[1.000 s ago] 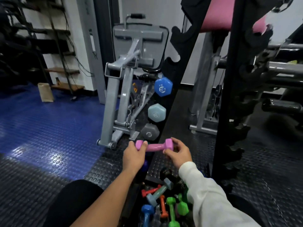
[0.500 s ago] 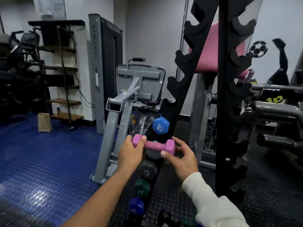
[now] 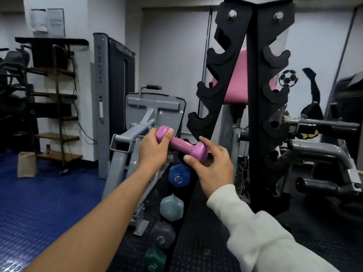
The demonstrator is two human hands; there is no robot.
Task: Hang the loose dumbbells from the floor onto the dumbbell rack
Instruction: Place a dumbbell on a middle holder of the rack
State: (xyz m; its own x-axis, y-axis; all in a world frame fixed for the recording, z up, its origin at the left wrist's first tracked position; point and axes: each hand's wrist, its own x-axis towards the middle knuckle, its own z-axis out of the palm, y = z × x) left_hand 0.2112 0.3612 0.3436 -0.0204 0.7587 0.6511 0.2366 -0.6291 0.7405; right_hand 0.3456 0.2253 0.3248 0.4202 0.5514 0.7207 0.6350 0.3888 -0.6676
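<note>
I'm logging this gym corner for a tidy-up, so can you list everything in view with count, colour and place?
pink dumbbell: 1, pink, held in front of the rack, not yet on a hook
dumbbell rack: 1, black, centre, upper hooks bare
hung dumbbells: 4 visible, blue, pale blue-grey, grey, green, down the rack's left side
grey machine: 1, behind the hands
pink pad: 1, behind the rack
shelving unit: 1, dark, left wall
paper bag: 1, brown, on the blue floor
football sticker: 1, black and white, right wall
left hand: grips the dumbbell's left head
right hand: pinches its right head
</note>
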